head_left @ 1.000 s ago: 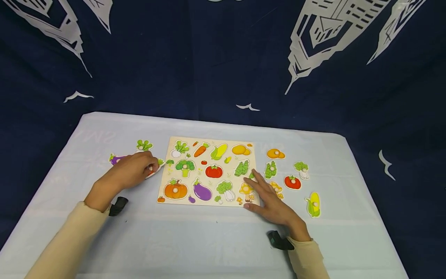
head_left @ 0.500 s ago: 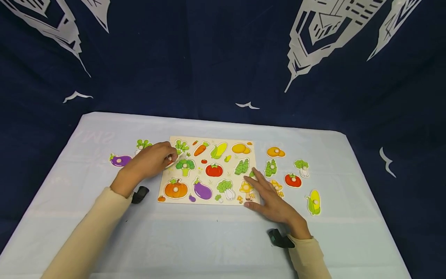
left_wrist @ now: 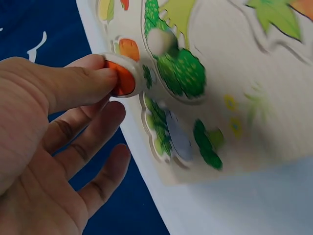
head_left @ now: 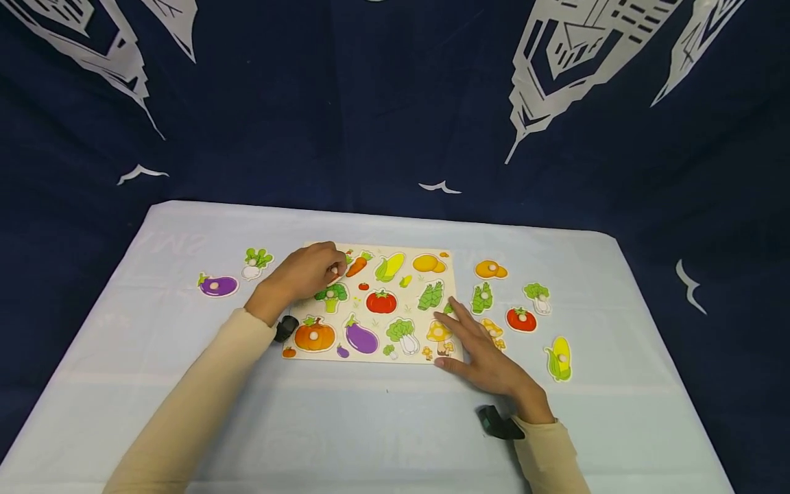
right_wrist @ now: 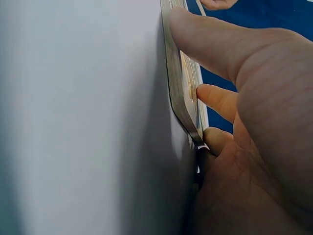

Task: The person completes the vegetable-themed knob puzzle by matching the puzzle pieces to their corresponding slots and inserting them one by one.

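In my left hand (head_left: 306,271) a carrot puzzle piece (left_wrist: 122,78) is pinched between thumb and index finger, over the upper left of the wooden vegetable puzzle board (head_left: 409,302). The left wrist view has the piece tilted near the broccoli piece (left_wrist: 181,73), which sits in its slot with its knob up. The hand hides part of the board's top left corner. A pumpkin piece (head_left: 315,337) lies in the lower left slot. My right hand (head_left: 487,360) rests at the board's right edge, fingers spread over the mushroom picture and thumb at the lower corner.
Left of the board lie an eggplant piece (head_left: 219,286) and a radish piece (head_left: 254,263). To the right are potato (head_left: 489,269), asparagus (head_left: 482,299), tomato (head_left: 521,320), cabbage (head_left: 538,298), corn (head_left: 559,359) and mushroom (head_left: 492,329) pieces. A dark blue curtain (head_left: 395,123) hangs behind the white table.
My left hand has carried the carrot piece rightward from the table beside the board to above its upper left, uncovering the eggplant and radish pieces. The right hand has stayed in place.
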The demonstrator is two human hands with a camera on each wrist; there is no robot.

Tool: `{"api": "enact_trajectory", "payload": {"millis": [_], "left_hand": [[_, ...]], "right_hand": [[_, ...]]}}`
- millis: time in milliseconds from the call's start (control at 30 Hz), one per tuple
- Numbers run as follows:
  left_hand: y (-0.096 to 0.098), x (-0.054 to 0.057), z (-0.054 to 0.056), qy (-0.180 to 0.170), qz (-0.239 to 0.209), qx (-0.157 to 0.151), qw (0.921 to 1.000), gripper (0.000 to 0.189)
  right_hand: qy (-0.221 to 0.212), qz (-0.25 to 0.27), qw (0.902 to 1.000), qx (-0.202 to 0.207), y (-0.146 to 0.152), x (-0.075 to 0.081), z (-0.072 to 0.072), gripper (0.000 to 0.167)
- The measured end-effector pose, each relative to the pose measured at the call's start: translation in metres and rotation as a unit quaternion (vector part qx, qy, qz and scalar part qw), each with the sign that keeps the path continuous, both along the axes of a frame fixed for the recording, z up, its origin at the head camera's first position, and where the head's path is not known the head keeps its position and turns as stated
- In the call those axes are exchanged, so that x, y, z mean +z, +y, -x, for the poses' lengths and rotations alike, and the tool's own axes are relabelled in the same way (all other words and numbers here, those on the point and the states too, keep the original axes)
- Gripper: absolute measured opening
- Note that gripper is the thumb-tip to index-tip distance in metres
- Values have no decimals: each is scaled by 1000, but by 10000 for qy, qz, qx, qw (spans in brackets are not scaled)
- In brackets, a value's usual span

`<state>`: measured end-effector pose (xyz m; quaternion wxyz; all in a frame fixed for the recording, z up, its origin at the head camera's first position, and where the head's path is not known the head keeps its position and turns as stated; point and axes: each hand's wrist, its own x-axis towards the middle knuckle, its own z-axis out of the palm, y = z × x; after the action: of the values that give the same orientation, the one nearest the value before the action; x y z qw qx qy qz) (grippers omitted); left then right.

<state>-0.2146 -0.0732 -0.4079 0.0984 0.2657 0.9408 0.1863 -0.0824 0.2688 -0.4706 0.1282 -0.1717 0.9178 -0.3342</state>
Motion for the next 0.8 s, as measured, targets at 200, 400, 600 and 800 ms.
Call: {"api": "enact_trajectory", "payload": {"millis": [200, 400, 600, 800], "left_hand": [[16, -3, 9, 174, 145, -212, 9995, 15], [27, -4, 15, 340, 470, -311, 9978, 15], [32, -3, 20, 330, 558, -249, 9976, 15], [36, -6, 23, 244, 542, -179, 9981, 15]], "right_hand": [[-28, -65, 10000, -4, 0, 0, 0, 82], [-78, -64, 9999, -33, 0, 0, 0, 83], [-97, -74, 9999, -42, 0, 1, 0, 83], [-74, -60, 9999, -35, -1, 1, 1, 83]]}}
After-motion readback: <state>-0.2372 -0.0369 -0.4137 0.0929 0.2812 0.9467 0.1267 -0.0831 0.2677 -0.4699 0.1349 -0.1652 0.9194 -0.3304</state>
